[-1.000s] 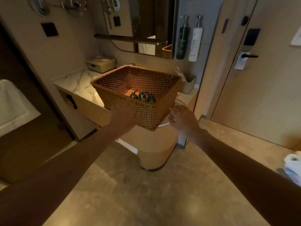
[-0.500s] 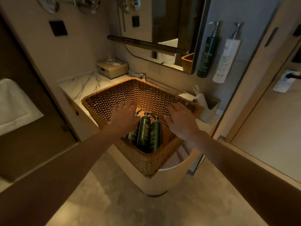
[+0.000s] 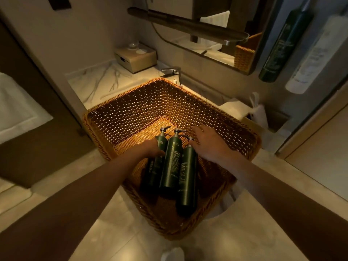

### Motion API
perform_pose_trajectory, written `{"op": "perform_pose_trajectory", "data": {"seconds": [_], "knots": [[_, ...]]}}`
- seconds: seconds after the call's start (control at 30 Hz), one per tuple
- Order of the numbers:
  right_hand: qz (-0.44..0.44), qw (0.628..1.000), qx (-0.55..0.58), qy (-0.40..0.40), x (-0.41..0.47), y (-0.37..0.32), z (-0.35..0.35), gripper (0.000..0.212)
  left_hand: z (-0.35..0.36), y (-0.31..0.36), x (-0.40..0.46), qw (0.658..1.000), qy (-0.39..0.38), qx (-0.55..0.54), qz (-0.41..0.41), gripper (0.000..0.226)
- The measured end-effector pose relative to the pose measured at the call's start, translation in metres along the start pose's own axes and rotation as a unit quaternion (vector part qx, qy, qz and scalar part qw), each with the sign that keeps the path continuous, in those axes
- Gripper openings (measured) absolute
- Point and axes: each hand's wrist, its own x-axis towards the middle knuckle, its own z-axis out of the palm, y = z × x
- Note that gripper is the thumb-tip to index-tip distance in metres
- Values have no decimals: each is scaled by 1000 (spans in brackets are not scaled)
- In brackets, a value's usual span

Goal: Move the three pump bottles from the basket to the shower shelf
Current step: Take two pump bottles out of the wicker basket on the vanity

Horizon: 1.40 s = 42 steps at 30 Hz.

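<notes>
three dark green pump bottles lie side by side in the wicker basket (image 3: 188, 102), pumps pointing away from the person: left bottle (image 3: 155, 166), middle bottle (image 3: 171, 162), right bottle (image 3: 187, 178). left hand (image 3: 150, 148) rests against the left bottle's shoulder, fingers curled on it but not clearly wrapped round, so no real grip yet imo. right hand (image 3: 207, 143) hovers w/ fingers spread, by the right bottle's pump. best bet: grab round the body, not the pump, lift clear of the rim.
</notes>
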Motion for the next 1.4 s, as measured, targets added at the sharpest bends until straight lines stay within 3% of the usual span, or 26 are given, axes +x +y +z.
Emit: {"op": "perform_pose_trajectory", "data": {"seconds": [0.23,0.47,0.57,0.7,0.87,1.0,1.13,1.4], "knots": [[76,993,70,-49,23,18,9,57,-4,-6,33,984,-85,-131,-81,68],[125,974,136,-131,35,17,11,49,-13,-6,42,969,-49,-233,-67,69],[153,963,135,-178,39,16,12,45,-22,-4,40,973,16,-230,-2,76],[155,954,72,-247,50,5,15,40,-35,0,29,972,166,-127,108,85],[170,950,31,-261,62,-9,40,45,-52,1,4,943,211,-194,168,81],[238,934,121,-238,62,-15,58,48,-59,-1,-14,932,204,-228,193,81],[313,887,266,-211,63,-16,59,51,-58,-8,-20,928,184,-258,195,82],[299,861,382,-153,36,-21,23,67,-71,-24,-17,907,170,-349,164,79]]}}
